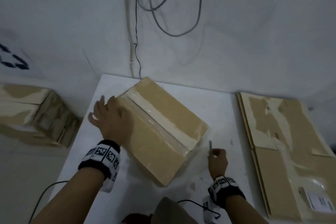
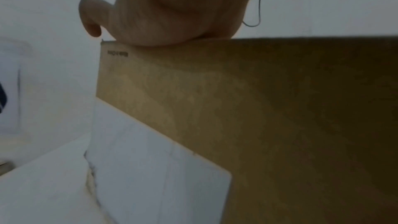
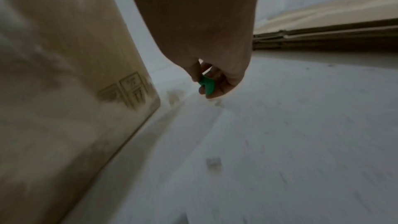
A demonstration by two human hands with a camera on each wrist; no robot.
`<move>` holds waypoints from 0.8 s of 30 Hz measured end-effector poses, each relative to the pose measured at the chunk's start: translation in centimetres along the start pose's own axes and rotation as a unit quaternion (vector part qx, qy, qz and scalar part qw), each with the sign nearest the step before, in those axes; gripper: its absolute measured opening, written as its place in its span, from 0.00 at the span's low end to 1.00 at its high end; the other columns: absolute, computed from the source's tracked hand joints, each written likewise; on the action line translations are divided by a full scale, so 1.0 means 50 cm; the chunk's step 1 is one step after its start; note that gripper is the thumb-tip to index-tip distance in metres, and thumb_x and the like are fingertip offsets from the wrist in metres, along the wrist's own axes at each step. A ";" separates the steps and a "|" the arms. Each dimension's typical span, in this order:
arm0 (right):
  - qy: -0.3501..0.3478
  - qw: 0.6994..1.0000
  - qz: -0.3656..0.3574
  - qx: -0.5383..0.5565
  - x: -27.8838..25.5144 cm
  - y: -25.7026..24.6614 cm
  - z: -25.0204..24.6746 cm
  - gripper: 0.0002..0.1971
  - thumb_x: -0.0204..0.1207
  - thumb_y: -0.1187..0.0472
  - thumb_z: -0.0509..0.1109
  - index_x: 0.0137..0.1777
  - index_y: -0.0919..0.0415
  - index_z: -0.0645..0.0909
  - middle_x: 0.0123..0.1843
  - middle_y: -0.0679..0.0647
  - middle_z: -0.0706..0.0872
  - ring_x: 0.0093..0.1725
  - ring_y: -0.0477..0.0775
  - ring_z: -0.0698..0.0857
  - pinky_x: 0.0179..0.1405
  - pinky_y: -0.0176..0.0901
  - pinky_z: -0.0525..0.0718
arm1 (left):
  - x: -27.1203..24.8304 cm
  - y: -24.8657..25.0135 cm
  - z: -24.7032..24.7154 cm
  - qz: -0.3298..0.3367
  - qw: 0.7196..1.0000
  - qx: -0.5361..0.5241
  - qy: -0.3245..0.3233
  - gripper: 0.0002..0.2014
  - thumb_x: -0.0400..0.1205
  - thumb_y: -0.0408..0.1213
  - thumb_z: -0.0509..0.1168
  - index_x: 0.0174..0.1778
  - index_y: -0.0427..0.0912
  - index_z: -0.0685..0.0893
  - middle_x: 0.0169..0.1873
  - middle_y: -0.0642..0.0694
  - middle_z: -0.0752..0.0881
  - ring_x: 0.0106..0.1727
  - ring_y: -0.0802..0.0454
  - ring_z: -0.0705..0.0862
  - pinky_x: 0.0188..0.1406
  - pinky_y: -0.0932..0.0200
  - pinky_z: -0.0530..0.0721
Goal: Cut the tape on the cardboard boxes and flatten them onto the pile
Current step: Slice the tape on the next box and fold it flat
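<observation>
With left hand [image 1: 111, 122] flat on the taped box [image 1: 161, 129] mid-table, bring cutter [image 1: 210, 146], gripped in right hand [image 1: 218, 160] just beside near corner, along diagonal tape seam [image 1: 156, 120].

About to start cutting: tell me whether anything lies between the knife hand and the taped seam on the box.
Nothing visible does. The right hand grips the cutter just off the near end of the box, with only bare table between. The tape seam is uncovered; the left hand rests on the box's far-left corner, off the seam.
</observation>
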State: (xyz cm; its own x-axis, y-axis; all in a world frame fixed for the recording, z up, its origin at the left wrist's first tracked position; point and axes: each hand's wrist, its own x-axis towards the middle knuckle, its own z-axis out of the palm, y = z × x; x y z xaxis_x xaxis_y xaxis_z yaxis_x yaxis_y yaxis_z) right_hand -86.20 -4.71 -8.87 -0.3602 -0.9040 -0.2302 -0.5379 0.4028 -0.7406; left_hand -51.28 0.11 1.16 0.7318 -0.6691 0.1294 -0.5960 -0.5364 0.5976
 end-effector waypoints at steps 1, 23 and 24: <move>0.015 0.999 -0.021 0.020 0.012 -0.021 -0.010 0.05 0.83 0.67 0.66 0.56 0.67 0.76 0.52 0.66 0.84 0.49 0.63 0.83 0.48 0.48 0.79 | -0.002 0.004 0.000 0.005 1.000 0.016 0.001 0.23 0.81 0.42 0.55 0.73 0.45 0.73 0.79 0.38 0.65 0.79 0.38 0.60 0.75 0.32 0.46; -0.278 0.874 -0.387 -0.094 -0.143 -0.555 0.262 0.06 0.78 0.51 0.73 0.47 0.53 0.86 0.41 0.47 0.86 0.43 0.46 0.82 0.43 0.41 0.78 | 0.014 -0.002 -0.002 0.020 0.994 0.100 -0.048 0.22 0.85 0.53 0.49 0.76 0.61 0.72 0.80 0.45 0.67 0.81 0.44 0.61 0.78 0.35 0.41; -0.270 0.873 -0.394 -0.098 -0.143 -0.555 0.264 0.06 0.78 0.51 0.73 0.46 0.53 0.85 0.41 0.46 0.85 0.42 0.46 0.82 0.42 0.40 0.77 | 0.016 -0.003 -0.001 0.019 0.994 0.095 -0.048 0.24 0.83 0.54 0.47 0.76 0.61 0.72 0.79 0.44 0.68 0.80 0.44 0.62 0.78 0.35 0.40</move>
State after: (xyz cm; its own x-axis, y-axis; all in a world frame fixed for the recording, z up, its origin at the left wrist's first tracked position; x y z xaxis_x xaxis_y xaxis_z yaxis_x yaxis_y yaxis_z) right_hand -58.65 -11.32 4.96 0.5648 -0.8253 -0.0013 -0.5956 -0.4065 -0.6928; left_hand -50.61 -0.31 1.22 0.6781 -0.7319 0.0672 -0.6811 -0.5914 0.4317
